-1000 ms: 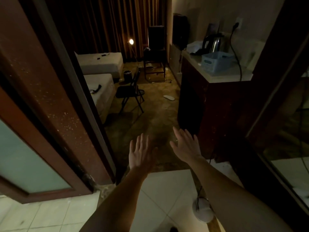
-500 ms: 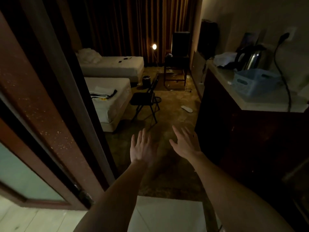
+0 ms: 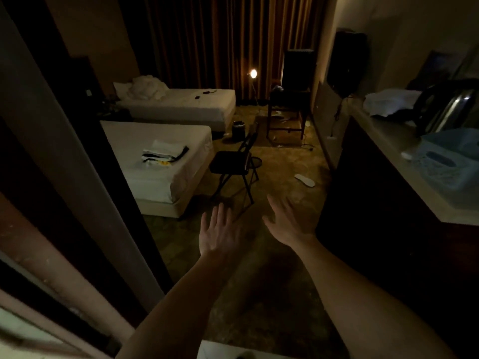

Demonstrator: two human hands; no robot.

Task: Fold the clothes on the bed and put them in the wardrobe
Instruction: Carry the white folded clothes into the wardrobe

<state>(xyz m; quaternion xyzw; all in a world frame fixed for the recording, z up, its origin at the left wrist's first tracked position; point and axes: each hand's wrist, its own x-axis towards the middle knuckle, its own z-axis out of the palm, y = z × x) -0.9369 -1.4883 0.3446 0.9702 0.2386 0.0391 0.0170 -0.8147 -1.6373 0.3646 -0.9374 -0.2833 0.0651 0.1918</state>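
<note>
Facing a dim room from its doorway, you have the near bed (image 3: 166, 177) ahead and to your left, its long axis running away from you. Clothes (image 3: 163, 154): a small light-and-dark pile lying mid-mattress, well apart from both hands, its longer side across the bed. Left hand (image 3: 219, 234): grip apart, fingers straight, holding nothing; by my judgement the nearer one to the pile. Right hand (image 3: 287, 224): grip likewise apart and empty, on the bench (image 3: 383, 141) side.
</note>
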